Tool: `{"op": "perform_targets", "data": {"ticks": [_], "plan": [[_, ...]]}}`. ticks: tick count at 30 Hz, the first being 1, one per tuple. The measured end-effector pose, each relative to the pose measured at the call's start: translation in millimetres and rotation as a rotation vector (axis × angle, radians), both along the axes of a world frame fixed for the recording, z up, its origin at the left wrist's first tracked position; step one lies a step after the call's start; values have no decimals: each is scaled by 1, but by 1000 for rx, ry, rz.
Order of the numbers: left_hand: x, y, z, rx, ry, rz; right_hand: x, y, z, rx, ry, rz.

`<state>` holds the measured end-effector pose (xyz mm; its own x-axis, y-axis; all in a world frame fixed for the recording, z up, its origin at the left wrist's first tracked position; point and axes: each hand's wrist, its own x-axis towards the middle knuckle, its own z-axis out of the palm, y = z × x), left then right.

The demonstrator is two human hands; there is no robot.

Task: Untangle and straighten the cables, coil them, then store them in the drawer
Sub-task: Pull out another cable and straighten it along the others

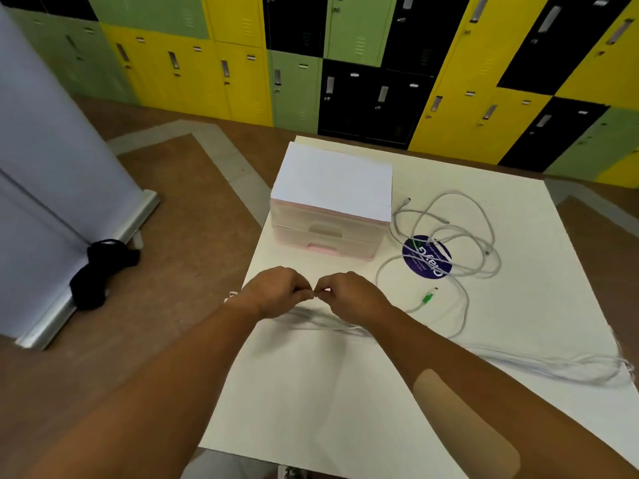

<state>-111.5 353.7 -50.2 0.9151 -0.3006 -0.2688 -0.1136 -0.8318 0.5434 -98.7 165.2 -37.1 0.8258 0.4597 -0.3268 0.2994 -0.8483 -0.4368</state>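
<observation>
My left hand (pixel 276 292) and my right hand (pixel 349 295) meet over the white table (pixel 311 392), fingertips pinched together on a thin white cable (pixel 321 323) that lies beneath them and trails right toward the table's edge. A loose tangle of white cables (pixel 446 236) lies to the right of the hands. One of its ends carries a green connector (pixel 428 297). A small translucent drawer unit (pixel 328 216) with a white top and a pink handle stands behind my hands, its drawers closed.
A round dark blue sticker (pixel 427 256) lies under the tangle. More cable bunches at the table's right edge (pixel 594 369). A grey banner stand (pixel 52 188) with a black strap (pixel 100 271) sits on the brown floor to the left. Coloured lockers (pixel 345 63) line the back.
</observation>
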Motion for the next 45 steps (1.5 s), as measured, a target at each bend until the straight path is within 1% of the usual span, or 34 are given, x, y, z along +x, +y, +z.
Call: {"op": "perform_targets", "data": {"ticks": [4, 8, 14, 16, 21, 23, 30, 34, 37, 41, 45], "plan": [[-8, 26, 0, 40, -65, 33, -1, 26, -3, -32, -10, -29], [-14, 51, -6, 35, -87, 90, -1, 36, -10, 2, 55, -95], [-26, 82, -18, -28, -102, 159, -7, 59, -10, 22, 105, 6], [-28, 87, -20, -18, -121, 174, -8, 64, -11, 13, 87, 5], [-34, 95, -24, 14, -163, 164, -8, 66, -16, -59, -46, -26], [-36, 99, -25, 15, -175, 153, -9, 65, -17, -74, -67, -43], [-42, 108, -35, -25, -169, 238, -14, 61, -22, -51, -37, 17], [-45, 115, -34, 40, -133, 350, -15, 55, -22, -59, -61, 24], [-47, 115, -32, 31, -103, 417, -14, 48, -22, -95, -59, 11], [-48, 110, -34, 10, -87, 440, -13, 44, -24, -70, 6, -46], [-52, 111, -40, 22, -47, 450, -11, 42, -26, -24, 84, -58]]}}
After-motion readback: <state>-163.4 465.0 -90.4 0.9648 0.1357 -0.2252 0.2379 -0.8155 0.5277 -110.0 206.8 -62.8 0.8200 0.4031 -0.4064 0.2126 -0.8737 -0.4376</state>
